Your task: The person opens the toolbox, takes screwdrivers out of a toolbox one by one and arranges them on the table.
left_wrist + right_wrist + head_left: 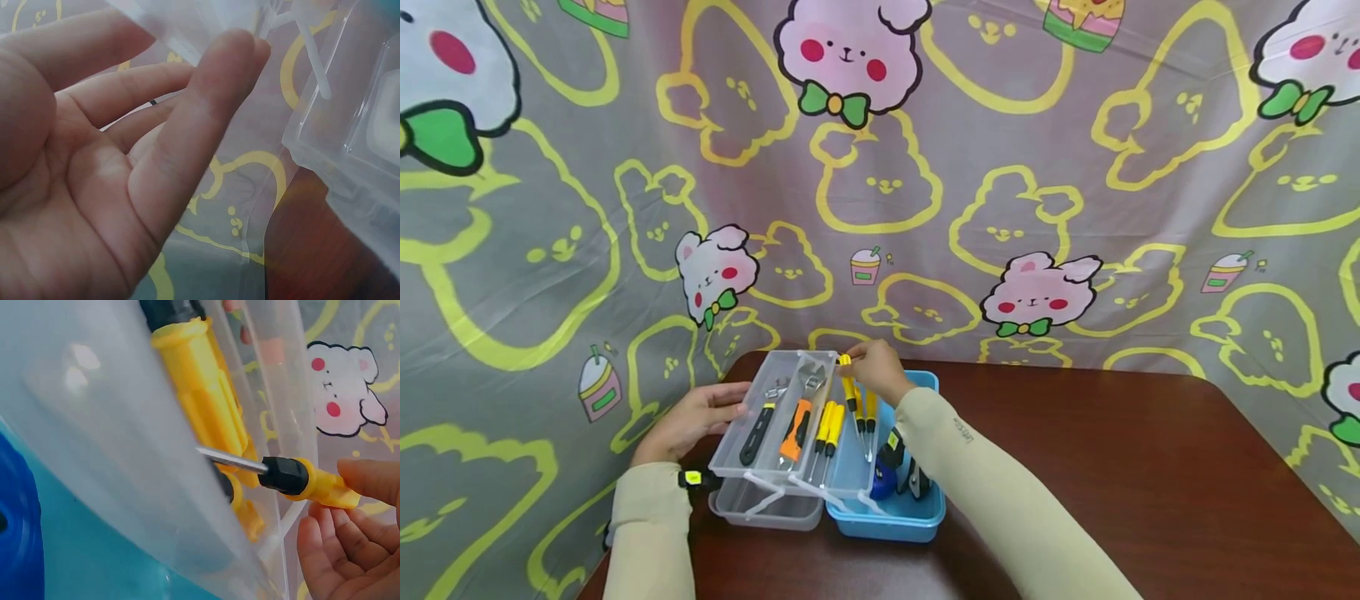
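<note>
My right hand [880, 371] pinches the yellow handle end of a black-and-yellow screwdriver [284, 476], its shaft pointing into the clear tray [786, 364] of a toolbox. Several other yellow-handled screwdrivers [831, 427] lie in that tray. Beside them are a black-handled adjustable wrench [758, 433], a second wrench head [812, 379] and an orange-and-black tool [795, 429]. At the tray's left side is my left hand [692, 417], its fingers extended and close to the edge. In the left wrist view, fingertips [228, 56] overlap the tray edge; whether they press it is unclear.
Below the raised tray stands a blue box [887, 527] with a blue round tool [883, 482] and dark tools inside. A clear bin [775, 518] sits beside it, joined by white hinge arms. Brown tabletop [1075, 467] extends right; patterned cloth [925, 250] hangs behind and left.
</note>
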Available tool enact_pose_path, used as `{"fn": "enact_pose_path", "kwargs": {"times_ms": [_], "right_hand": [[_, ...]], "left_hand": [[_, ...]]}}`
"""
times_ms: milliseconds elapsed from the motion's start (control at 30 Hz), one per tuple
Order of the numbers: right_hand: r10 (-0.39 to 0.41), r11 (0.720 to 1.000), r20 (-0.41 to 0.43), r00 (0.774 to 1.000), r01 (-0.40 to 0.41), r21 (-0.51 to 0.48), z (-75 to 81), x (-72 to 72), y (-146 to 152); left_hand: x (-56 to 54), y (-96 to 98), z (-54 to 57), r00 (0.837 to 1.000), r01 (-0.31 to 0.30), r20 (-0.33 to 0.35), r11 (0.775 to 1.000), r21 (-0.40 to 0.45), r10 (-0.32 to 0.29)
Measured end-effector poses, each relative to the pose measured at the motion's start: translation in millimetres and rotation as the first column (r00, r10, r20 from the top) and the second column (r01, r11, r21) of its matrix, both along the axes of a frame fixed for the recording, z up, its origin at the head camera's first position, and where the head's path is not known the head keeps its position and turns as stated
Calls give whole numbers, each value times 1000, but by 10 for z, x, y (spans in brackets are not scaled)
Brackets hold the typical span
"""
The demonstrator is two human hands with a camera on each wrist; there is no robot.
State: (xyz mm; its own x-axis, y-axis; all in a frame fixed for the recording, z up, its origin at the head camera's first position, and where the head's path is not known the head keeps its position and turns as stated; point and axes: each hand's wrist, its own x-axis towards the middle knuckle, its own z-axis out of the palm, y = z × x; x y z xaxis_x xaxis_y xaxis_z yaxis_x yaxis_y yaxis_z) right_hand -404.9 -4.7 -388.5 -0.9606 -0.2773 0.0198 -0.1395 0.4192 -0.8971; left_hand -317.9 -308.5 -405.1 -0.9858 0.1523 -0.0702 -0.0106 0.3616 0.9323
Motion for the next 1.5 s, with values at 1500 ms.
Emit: {"fn": "enact_pose_path", "kwargs": {"times_ms": [1500], "right_hand": [[-37,936,101,994,70,-346,92,-34,264]], "left_hand": [[-4,9,13,1000,-17,22,999,-29,18]]}}
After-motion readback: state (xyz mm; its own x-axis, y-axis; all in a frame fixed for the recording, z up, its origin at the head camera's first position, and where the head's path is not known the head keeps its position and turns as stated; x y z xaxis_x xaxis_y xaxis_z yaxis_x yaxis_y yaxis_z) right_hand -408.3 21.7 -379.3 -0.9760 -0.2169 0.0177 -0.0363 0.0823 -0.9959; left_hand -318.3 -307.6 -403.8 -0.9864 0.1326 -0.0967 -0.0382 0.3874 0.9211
